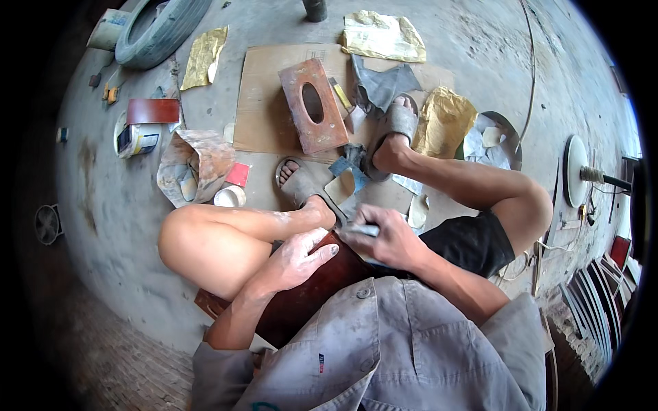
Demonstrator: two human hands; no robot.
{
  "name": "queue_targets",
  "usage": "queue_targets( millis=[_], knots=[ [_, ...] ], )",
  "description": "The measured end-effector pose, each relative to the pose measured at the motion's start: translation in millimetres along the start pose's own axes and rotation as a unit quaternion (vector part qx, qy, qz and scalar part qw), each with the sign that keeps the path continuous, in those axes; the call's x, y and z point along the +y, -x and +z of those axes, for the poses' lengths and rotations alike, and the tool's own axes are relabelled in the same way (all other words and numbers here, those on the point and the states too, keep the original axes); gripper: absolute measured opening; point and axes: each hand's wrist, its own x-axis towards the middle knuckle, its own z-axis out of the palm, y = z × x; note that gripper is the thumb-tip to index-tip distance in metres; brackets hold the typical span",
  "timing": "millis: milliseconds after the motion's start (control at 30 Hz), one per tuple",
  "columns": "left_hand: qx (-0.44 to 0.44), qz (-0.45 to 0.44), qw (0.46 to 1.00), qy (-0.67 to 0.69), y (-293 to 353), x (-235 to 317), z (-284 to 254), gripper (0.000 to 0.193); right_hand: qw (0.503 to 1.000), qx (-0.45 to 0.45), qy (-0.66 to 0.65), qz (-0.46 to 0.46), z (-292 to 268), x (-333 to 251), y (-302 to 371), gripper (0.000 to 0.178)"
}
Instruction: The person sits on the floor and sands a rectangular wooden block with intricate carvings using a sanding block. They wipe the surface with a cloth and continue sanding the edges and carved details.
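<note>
**Two hands at a dark red wooden piece in the lap**

The dark red wooden piece (312, 294) lies across the lap, partly under the grey jacket (439, 342), between the bent legs. I suppose it is placed so because the lap gives support and both hands can reach its far end.

The left hand (301, 260) rests on this end, thumb lying along the surface, probably to hold it steady. Whether its fingers close around the edge, I cannot tell. The right hand (391, 236) is bent around a small pale pad (367, 230), pinching it close to the wood; its fingertips are blurred, so the exact contact is not clear.

Ahead of the feet, a reddish tissue box (314, 106) with an oval opening lies on flattened cardboard (264, 103), which perhaps protects it from the rough floor (480, 82). A grey cloth (384, 85) is beside it, within a forward reach.

About writing: the cardboard has a small printed block, the white bucket (145, 144) at the left bears a coloured label, and the jacket carries a small tag (321, 363). All are too small to read surely.
</note>
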Motion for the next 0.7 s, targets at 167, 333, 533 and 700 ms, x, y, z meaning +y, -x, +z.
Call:
queue_targets(
  millis=[167,333,533,700],
  knots=[
    [0.014,0.041,0.995,0.094,-9.8,-10.3,14.6,0.021,1.0,0.006,0.008,0.002,-10.3,-6.9,5.5,0.025],
    [0.05,0.071,0.992,0.092,-4.7,-4.4,6.1,0.022,0.999,-0.01,-0.038,0.015,0.7,-13.2,-17.9,0.025],
    [0.03,0.015,0.996,0.087,1.7,-5.8,8.2,0.025,0.999,-0.028,0.025,-0.023,-7.4,4.1,20.1,0.022],
    [0.045,0.049,0.993,0.097,0.4,-7.1,6.6,0.026,0.999,-0.029,-0.025,0.03,1.9,-21.3,-18.7,0.019]
  ],
)
